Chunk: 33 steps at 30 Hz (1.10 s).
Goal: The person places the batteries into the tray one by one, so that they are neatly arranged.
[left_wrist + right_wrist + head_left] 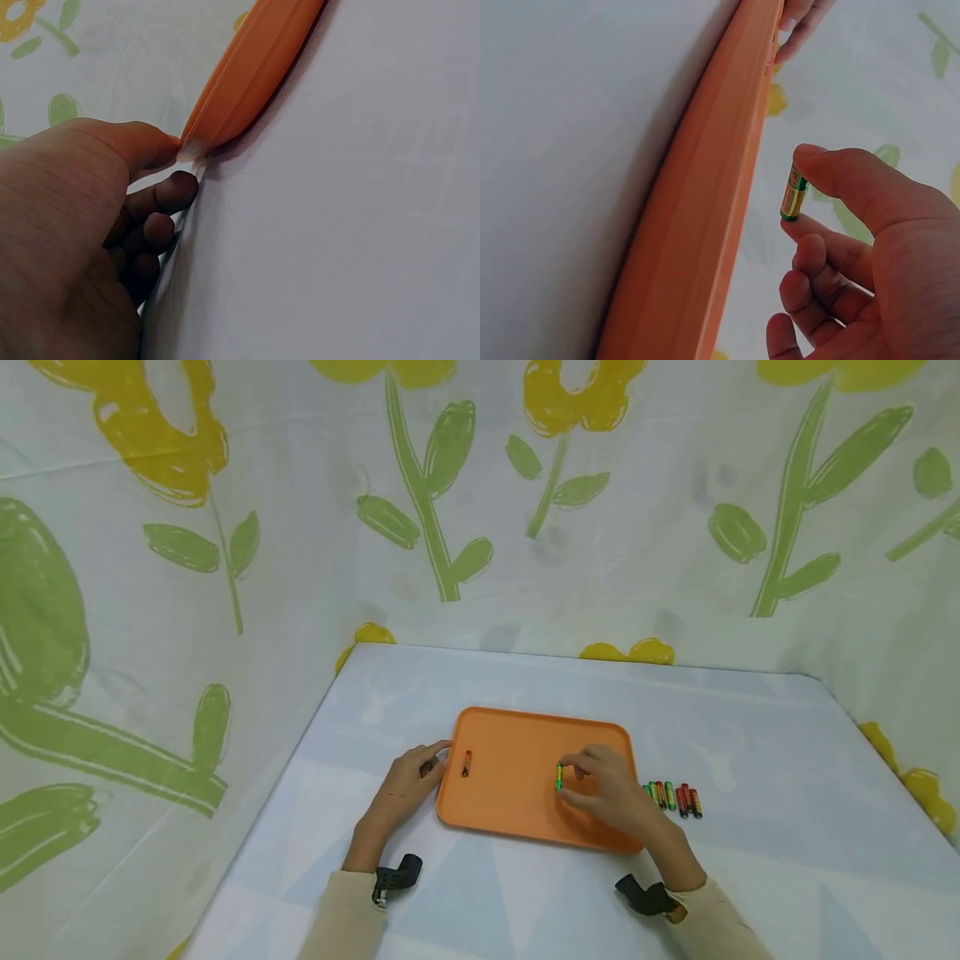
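My right hand (611,789) pinches a small green and yellow battery (558,776) between thumb and forefinger over the right half of the orange tray (517,768). The right wrist view shows this battery (793,193) nearly upright between the two fingertips, with the other fingers loosely curled below. A single orange and dark battery (467,763) lies near the tray's left side. Against the tray's left rim rests my left hand (408,783). In the left wrist view its thumb meets the tray's edge (247,82), while the other fingers hang loosely bent beneath.
Right of the tray, several green batteries (670,795) and red batteries (696,803) lie in a row on the pale table (750,860). A flower-patterned cloth (300,527) surrounds the table. Each wrist carries a black camera mount (399,874).
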Each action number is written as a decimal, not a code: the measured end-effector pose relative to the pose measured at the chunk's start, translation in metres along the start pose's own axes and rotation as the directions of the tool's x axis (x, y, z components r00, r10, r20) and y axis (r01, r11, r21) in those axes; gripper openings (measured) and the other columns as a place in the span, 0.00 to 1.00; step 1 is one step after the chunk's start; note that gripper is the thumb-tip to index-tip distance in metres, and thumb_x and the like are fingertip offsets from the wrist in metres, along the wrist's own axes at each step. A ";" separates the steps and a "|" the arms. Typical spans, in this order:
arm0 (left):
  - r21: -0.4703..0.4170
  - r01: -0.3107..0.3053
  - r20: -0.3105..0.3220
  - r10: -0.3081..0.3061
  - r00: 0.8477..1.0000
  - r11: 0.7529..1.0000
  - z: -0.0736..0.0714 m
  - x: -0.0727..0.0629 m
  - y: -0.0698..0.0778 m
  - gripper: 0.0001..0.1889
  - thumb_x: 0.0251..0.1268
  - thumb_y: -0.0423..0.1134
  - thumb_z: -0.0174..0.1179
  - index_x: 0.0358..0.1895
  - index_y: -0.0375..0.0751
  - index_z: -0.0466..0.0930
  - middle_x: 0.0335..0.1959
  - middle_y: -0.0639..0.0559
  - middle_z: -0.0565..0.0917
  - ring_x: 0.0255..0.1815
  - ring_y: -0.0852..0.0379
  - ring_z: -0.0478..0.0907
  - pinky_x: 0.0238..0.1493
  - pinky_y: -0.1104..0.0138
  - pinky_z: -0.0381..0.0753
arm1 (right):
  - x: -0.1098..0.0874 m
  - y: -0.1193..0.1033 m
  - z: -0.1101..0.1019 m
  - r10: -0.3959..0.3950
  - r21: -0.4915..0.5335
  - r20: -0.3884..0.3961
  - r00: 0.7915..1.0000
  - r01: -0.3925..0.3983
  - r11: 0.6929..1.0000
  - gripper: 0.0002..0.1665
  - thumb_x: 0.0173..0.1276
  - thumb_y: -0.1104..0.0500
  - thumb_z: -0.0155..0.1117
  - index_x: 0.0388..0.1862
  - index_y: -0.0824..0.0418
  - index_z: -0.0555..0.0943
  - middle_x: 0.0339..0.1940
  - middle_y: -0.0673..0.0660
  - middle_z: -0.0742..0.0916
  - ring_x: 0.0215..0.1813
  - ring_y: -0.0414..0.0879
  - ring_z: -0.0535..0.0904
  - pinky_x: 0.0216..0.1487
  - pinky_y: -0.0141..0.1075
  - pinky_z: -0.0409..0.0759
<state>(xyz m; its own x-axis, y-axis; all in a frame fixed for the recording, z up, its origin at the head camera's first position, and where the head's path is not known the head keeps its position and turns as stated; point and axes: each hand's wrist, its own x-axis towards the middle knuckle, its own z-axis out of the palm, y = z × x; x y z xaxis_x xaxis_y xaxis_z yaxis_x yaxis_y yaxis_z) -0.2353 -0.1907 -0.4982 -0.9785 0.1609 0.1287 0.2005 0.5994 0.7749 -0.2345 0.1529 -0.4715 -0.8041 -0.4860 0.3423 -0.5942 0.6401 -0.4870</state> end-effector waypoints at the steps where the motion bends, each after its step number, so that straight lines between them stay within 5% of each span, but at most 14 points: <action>1: 0.005 -0.001 -0.002 0.001 1.000 1.000 0.000 0.000 -0.001 0.21 0.76 0.38 0.57 0.69 0.46 0.76 0.30 0.55 0.74 0.30 0.57 0.67 0.34 0.64 0.68 | 0.002 -0.002 0.001 0.002 0.004 0.002 1.000 -0.002 1.000 0.20 0.57 0.57 0.80 0.47 0.58 0.84 0.31 0.49 0.72 0.40 0.45 0.64 0.40 0.41 0.63; 33: 0.013 -0.022 0.002 0.022 1.000 1.000 0.000 0.002 -0.003 0.21 0.76 0.38 0.57 0.69 0.46 0.76 0.31 0.57 0.76 0.30 0.58 0.68 0.34 0.64 0.70 | 0.038 -0.016 0.042 -0.010 0.048 0.054 0.998 0.008 0.999 0.20 0.59 0.52 0.79 0.48 0.57 0.85 0.32 0.45 0.71 0.40 0.42 0.65 0.44 0.44 0.59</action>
<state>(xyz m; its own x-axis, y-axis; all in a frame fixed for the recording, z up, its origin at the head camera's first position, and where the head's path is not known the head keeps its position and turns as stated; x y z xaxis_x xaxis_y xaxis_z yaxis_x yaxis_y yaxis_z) -0.2377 -0.1917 -0.5003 -0.9739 0.1757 0.1440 0.2223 0.6061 0.7637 -0.2546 0.0993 -0.4843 -0.7958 -0.5242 0.3032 -0.5989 0.6071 -0.5223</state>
